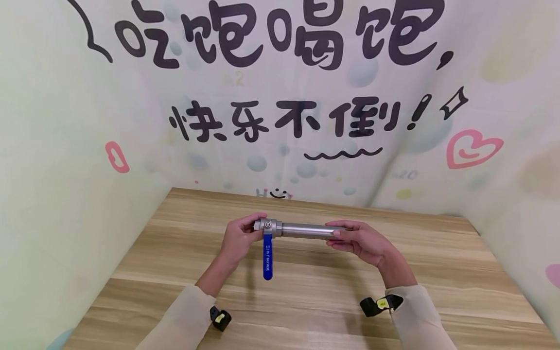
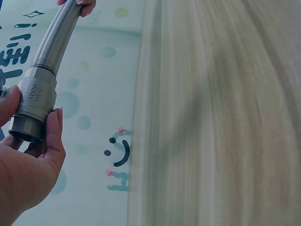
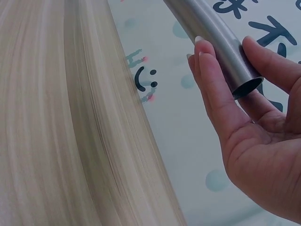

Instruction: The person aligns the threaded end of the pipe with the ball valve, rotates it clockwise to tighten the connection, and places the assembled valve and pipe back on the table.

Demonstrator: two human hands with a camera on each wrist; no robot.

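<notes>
A steel ball valve (image 1: 268,225) with a blue lever handle (image 1: 268,257) is joined to a straight metal pipe (image 1: 306,230), and both are held up level over the table. My left hand (image 1: 238,239) grips the valve body at its free end, thumb on one side and fingers on the other, as the left wrist view shows. Threads show where the pipe (image 2: 59,37) enters the valve (image 2: 35,96). At the other end my right hand (image 1: 360,241) holds the pipe between thumb and fingers. Its open hollow end (image 3: 248,88) faces the palm in the right wrist view.
Below the hands spreads a wood-grain table (image 1: 302,301). A pale printed cloth (image 1: 280,165) with dark lettering stands behind it and along both sides. Each wrist carries a black strap mount (image 1: 379,305) with a yellow label.
</notes>
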